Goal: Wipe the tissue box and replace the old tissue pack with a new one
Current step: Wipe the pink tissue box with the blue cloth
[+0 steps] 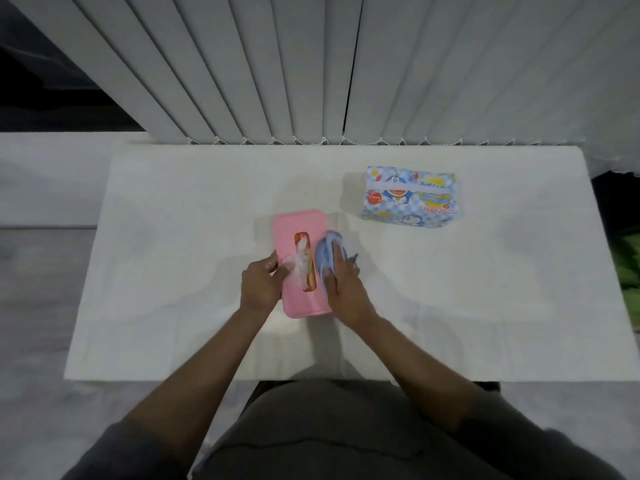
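Note:
A pink tissue box (298, 223) lies lengthwise in the middle of the white table (173, 237). Its top slot shows the old tissue pack (304, 261), orange with white tissue poking out. My left hand (260, 285) grips the box's left side, with the thumb near the slot. My right hand (341, 285) presses a light blue cloth (327, 249) on the box's right edge. A new tissue pack (411, 197), blue and white with cartoon print, sits apart at the back right of the table.
White vertical blinds (311, 81) hang just behind the table's far edge. Something green (628, 265) lies beyond the table's right edge. Grey floor shows on the left. My lap sits against the table's near edge.

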Motion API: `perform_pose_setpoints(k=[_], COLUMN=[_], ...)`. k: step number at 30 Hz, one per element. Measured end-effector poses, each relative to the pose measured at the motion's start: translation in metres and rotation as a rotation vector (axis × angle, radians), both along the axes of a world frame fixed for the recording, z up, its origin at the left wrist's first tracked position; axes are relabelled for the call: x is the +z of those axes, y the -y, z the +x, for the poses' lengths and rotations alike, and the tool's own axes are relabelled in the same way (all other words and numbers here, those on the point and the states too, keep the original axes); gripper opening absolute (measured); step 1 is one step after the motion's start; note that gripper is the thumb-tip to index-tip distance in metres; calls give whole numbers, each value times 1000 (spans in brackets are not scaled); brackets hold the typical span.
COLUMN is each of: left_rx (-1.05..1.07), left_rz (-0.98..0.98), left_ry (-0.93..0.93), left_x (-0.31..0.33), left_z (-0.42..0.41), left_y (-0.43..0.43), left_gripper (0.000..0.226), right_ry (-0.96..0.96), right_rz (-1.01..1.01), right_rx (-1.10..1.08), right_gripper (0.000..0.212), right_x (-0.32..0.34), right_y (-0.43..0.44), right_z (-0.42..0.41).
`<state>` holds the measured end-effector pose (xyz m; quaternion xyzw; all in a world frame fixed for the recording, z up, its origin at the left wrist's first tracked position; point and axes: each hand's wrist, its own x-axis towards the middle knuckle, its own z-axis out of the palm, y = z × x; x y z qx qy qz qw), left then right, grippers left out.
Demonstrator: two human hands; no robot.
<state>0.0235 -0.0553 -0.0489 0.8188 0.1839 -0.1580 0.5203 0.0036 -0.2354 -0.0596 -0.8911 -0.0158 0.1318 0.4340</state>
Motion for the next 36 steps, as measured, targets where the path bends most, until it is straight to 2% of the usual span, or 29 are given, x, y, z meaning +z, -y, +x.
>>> perform_pose_setpoints(k=[5, 9, 12, 16, 18, 20, 23, 25, 28, 34, 36], left_rx=[27, 0, -5, 12, 41, 57, 39, 39, 157, 312, 325], left_rz=[-4, 51, 62, -4, -14, 48, 100, 47, -187, -191, -85], left_ry=[-34, -38, -52, -117, -169, -228, -329, -435, -531, -388, -302], left_x=[-2, -1, 1, 4, 8, 13, 21, 21, 19, 14, 13], left_z=[1, 1, 2, 7, 7, -2, -29, -48, -64, -58, -52], left_y=[0, -1, -3, -4, -7, -10, -4, 3, 17, 16, 9], left_gripper=[17, 25, 28, 30, 46, 65, 71, 65, 47, 36, 38], right_ry=[-12, 53, 11, 98, 102, 58, 26, 15, -3, -4, -36], right_rz=[-391, -396, -336, -346, -326, -314, -305, -289, -312, -403, -426], right_rx=[154, 174, 196, 394, 432, 391, 314, 270, 183, -98, -156], right_gripper=[58, 60, 60, 48, 44, 42, 37, 33, 33, 38, 40], right_x=[-2, 1, 3, 10, 13, 16, 17, 18, 20, 19, 19], right_y=[-5, -6, -9, -5, -3, -2, 0, 3, 6, 27, 35], right_z=[-28, 28, 83, 129, 140, 142, 136, 131, 124, 103, 94])
